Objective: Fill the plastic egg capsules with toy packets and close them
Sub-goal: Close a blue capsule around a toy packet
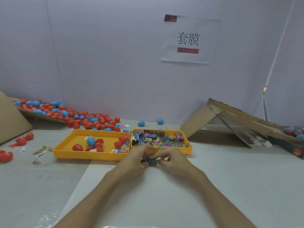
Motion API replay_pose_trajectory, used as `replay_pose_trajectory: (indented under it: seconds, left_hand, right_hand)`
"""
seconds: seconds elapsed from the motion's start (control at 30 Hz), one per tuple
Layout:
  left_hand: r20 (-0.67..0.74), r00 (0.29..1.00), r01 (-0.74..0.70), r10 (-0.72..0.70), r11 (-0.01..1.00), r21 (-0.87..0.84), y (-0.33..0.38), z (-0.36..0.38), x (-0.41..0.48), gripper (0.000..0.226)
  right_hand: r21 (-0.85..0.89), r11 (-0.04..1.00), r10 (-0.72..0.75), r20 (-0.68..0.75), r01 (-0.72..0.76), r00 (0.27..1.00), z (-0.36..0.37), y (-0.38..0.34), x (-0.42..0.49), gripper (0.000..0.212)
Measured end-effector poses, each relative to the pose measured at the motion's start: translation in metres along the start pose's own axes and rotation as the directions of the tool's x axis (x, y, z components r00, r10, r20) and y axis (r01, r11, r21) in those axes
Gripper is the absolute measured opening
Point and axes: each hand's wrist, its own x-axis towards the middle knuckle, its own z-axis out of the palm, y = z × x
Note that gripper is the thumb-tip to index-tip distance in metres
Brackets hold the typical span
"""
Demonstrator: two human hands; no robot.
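Note:
My left hand (pixel 137 159) and my right hand (pixel 171 159) meet just in front of the yellow trays, fingers curled around a small blue and dark toy packet (pixel 151 161) held between them. The right yellow tray (pixel 189 149) holds several colourful toy packets (pixel 158 139). The left yellow tray (pixel 65 151) holds red and blue egg capsules (pixel 91 141) and a few packets. What exactly sits under my fingers is partly hidden.
A heap of red and blue egg capsules (pixel 65 113) spills off a cardboard sheet at the back left. Loose red eggs (pixel 6 156) lie at the far left. A folded cardboard box (pixel 230 122) stands at the right. Two blue eggs (pixel 141 123) rest behind the trays.

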Motion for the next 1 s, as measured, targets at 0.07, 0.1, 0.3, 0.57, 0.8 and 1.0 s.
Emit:
replay_pose_trajectory:
  seconds: [0.07, 0.1, 0.3, 0.57, 0.8, 1.0]
  left_hand:
    - [0.004, 1.0, -0.005, 0.005, 1.0, 0.009, 0.0, -0.001, 0.0, 0.057]
    - [0.008, 1.0, -0.005, 0.004, 1.0, 0.012, 0.0, -0.001, 0.0, 0.056]
    - [0.013, 1.0, 0.013, -0.013, 1.0, 0.014, 0.001, -0.001, 0.001, 0.05]
    - [0.014, 0.999, 0.039, -0.039, 0.999, 0.012, 0.001, -0.001, 0.002, 0.047]
    - [0.012, 0.999, 0.034, -0.035, 0.999, 0.029, 0.004, -0.001, 0.002, 0.043]
    - [-0.009, 0.998, 0.067, -0.067, 0.997, 0.045, 0.002, -0.005, 0.001, 0.044]
  right_hand:
    - [-0.003, 1.0, -0.007, -0.007, 0.007, 1.0, -0.002, -0.001, -0.001, 0.029]
    - [-0.009, 1.0, -0.009, -0.008, 0.009, 1.0, -0.002, -0.002, -0.001, 0.028]
    - [-0.018, 1.0, -0.004, -0.019, 0.003, 1.0, -0.004, -0.003, 0.0, 0.025]
    - [-0.071, 0.997, -0.003, -0.035, 0.001, 0.999, -0.005, 0.0, 0.004, 0.021]
    - [-0.101, 0.995, 0.007, -0.05, -0.012, 0.999, -0.009, 0.001, 0.004, 0.017]
    - [-0.04, 0.995, 0.08, -0.131, -0.086, 0.988, -0.021, 0.005, -0.001, 0.024]
